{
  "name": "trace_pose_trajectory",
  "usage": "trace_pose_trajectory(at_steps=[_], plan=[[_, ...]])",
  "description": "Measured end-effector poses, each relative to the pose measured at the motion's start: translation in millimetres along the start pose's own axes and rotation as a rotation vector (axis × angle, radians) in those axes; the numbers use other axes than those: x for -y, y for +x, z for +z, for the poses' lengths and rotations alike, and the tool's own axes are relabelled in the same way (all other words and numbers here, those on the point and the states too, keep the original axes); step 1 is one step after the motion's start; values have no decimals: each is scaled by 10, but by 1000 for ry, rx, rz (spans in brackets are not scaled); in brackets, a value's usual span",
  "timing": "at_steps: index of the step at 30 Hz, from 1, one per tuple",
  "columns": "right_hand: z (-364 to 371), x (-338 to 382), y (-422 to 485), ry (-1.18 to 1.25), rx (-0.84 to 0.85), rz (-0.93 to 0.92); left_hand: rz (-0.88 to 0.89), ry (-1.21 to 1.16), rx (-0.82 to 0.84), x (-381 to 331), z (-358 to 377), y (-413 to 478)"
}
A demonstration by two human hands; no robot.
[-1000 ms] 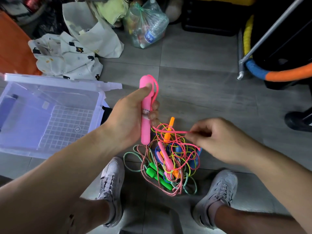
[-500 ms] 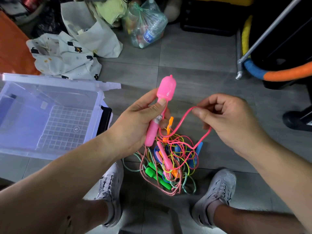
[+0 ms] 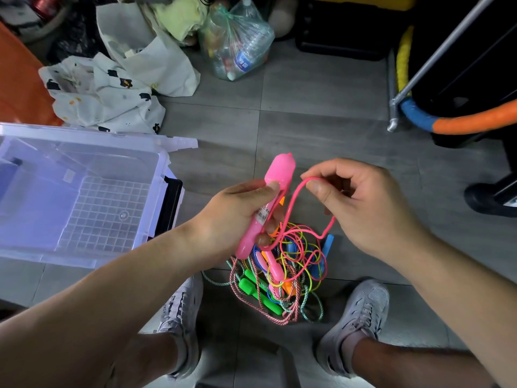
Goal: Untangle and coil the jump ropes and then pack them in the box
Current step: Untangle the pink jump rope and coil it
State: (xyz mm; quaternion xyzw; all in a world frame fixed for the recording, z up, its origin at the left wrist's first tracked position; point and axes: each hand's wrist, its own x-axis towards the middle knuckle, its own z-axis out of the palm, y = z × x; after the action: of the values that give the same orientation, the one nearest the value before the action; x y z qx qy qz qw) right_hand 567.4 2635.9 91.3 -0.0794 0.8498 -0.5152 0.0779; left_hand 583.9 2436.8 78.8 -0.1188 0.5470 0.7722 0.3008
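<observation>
Pink handle (image 3: 279, 169) | tilted, cap up-right | left hand (image 3: 232, 214) grips it | right hand (image 3: 369, 205) fingers (image 3: 316, 189) pinch pink cord (image 3: 291, 204)

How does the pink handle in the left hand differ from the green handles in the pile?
The pink handle is off the floor, gripped by the left hand and tilted; the green handles lie on the floor in the tangle. The pink handle has a bulbous top; the green handles are a straight, side-by-side pair. Both are jump-rope handles.

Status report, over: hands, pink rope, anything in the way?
Left hand grips pink handle. Right hand pinches pink cord. Cord runs down into tangled pile. Box open.
</observation>
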Motion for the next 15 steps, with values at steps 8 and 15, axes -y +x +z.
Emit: trace_pose_trajectory(at_steps=[8, 15], plan=[[20, 15, -6, 27, -88, 5, 71, 587, 67, -28, -5, -44], [8, -27, 1, -50, -108, -18, 83, 519, 43, -33, -13, -7]])
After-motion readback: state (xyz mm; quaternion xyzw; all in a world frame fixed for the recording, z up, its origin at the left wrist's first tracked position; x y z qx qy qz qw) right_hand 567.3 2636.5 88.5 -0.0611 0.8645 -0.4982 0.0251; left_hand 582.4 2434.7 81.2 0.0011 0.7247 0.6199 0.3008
